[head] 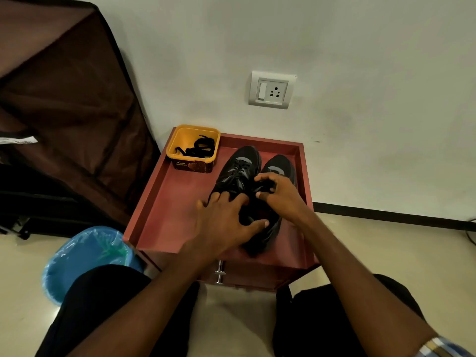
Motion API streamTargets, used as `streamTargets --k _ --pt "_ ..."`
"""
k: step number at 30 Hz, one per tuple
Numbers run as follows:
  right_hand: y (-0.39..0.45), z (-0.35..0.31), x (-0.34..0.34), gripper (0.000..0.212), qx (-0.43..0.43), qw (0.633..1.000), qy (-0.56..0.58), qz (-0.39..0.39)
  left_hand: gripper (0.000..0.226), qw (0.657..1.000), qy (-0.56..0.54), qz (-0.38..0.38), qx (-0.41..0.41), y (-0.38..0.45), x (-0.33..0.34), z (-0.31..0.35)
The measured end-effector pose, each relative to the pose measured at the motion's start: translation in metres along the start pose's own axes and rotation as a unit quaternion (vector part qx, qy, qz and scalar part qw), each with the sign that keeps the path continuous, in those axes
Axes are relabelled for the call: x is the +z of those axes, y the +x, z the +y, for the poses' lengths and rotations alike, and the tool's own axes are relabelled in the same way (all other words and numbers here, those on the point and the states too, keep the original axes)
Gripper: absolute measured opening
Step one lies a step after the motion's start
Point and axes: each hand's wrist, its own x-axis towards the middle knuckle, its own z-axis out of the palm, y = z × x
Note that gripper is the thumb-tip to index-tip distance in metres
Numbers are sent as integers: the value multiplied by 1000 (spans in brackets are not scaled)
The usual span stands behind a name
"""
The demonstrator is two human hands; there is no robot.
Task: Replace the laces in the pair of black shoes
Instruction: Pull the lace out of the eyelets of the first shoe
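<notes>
Two black shoes stand side by side on a red cabinet top (170, 202), toes toward the wall. The left shoe (238, 171) shows grey stripes and black laces. The right shoe (279, 164) is mostly covered by my hands. My left hand (226, 217) rests spread over the heel ends of both shoes, thumb near the right shoe's opening. My right hand (279, 193) has its fingers curled at the right shoe's lacing, pinching something dark there; what exactly it pinches is hidden. A yellow tub (192, 143) at the back left holds loose black laces (199, 148).
A raised rim runs round the red cabinet top, which has a metal drawer handle (219, 273) at the front. A blue-lined bin (85, 256) stands on the floor at the left. A brown fabric wardrobe (64, 99) fills the left side. A wall socket (271, 90) sits above.
</notes>
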Motion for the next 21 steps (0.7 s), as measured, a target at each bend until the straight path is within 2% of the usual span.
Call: streamTargets --k 3,6,11,16,21 --pt "4 -3 -5 36 2 999 -2 -34 56 1000 -24 8 19 1 -4 -3" --pt "4 -6 -12 36 4 999 13 -40 47 998 -37 -3 43 4 -11 -7" --pt "4 -10 -18 39 2 998 45 -53 65 997 -11 -42 58 2 -9 -10" --pt "2 -13 -13 39 2 998 42 -53 59 998 -14 -34 51 0 -11 -11" --pt "4 -13 -13 35 -34 998 -5 -50 57 996 -1 -73 42 0 -20 -10"
